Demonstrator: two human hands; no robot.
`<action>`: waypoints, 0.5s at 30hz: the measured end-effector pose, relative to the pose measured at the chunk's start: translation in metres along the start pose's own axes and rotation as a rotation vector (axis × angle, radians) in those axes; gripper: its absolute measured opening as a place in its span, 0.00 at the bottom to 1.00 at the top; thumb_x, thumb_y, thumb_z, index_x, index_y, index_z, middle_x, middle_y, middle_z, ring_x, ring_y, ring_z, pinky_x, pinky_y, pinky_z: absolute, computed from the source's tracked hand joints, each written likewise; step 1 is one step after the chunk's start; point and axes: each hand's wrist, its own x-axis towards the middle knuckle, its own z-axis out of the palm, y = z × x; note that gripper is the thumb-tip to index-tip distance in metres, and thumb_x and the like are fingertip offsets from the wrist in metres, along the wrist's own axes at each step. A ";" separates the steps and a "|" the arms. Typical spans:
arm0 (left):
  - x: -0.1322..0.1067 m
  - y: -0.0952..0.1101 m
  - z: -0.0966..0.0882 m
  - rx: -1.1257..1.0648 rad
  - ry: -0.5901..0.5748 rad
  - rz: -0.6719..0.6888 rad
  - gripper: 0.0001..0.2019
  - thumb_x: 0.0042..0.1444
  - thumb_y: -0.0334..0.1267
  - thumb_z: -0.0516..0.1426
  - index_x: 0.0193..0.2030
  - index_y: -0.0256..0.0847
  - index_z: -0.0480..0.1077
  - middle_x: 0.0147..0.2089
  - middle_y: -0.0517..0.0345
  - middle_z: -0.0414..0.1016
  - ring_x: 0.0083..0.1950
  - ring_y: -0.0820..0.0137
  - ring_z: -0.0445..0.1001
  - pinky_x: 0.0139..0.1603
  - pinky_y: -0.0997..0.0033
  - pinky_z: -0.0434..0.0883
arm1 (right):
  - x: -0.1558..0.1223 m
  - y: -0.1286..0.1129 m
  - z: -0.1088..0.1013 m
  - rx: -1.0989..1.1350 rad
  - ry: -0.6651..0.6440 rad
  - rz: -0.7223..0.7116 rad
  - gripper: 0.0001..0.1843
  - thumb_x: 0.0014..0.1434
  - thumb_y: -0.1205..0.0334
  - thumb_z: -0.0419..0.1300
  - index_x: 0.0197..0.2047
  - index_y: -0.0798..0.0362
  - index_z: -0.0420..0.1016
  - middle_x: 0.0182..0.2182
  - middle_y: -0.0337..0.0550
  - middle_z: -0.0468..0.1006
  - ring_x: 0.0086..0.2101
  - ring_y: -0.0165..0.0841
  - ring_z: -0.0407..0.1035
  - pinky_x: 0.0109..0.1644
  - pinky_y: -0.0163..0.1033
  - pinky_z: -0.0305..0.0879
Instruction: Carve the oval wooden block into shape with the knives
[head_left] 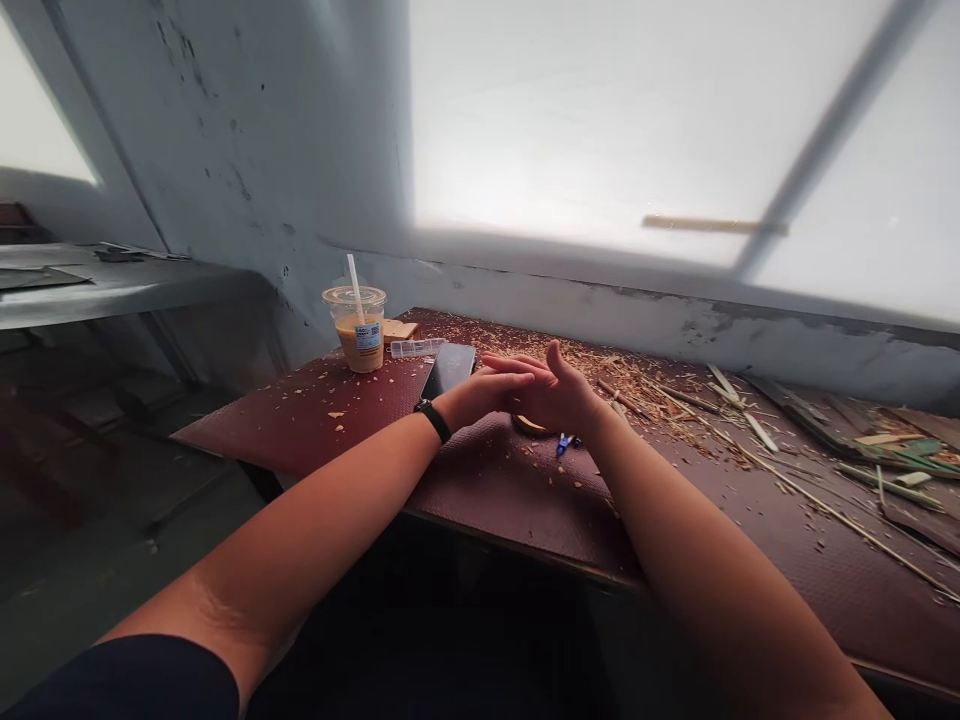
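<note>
Over the dark red table (480, 480), my left hand (486, 394) and my right hand (564, 394) meet, their fingers stretched out and overlapping. Neither hand shows an object in it. A dark band (434, 421) circles my left wrist. Just behind the left hand lies a phone (450, 371), its screen up. Under the right hand, a curved wooden piece (531, 427) is partly hidden, and beside it lies a small blue object (564, 444) whose kind I cannot make out.
A plastic cup of brown drink (360, 342) with a straw stands at the table's back left, by a clear plastic case (418, 348). Wood shavings (637, 385) cover the back. Thin strips (855, 535) lie on the right. A wall (360, 150) rises behind.
</note>
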 end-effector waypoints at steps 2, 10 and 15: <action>0.000 0.002 0.002 0.005 0.001 0.004 0.15 0.64 0.45 0.63 0.52 0.39 0.76 0.54 0.49 0.79 0.54 0.61 0.77 0.57 0.57 0.76 | 0.001 0.000 0.003 -0.016 -0.010 0.008 0.55 0.65 0.30 0.17 0.70 0.47 0.68 0.53 0.52 0.79 0.56 0.42 0.70 0.60 0.51 0.65; -0.002 0.002 0.002 0.038 0.045 0.045 0.12 0.56 0.49 0.65 0.40 0.44 0.80 0.41 0.54 0.80 0.52 0.54 0.79 0.51 0.55 0.72 | 0.004 -0.004 0.012 -0.100 -0.024 0.002 0.52 0.67 0.31 0.19 0.71 0.44 0.67 0.49 0.50 0.81 0.55 0.41 0.70 0.60 0.51 0.63; -0.002 0.003 -0.002 0.172 0.039 0.112 0.19 0.48 0.36 0.71 0.49 0.43 0.81 0.51 0.52 0.81 0.57 0.56 0.76 0.59 0.57 0.69 | -0.003 -0.010 0.007 -0.164 -0.035 -0.033 0.54 0.67 0.35 0.14 0.75 0.49 0.61 0.57 0.50 0.76 0.55 0.40 0.71 0.58 0.47 0.66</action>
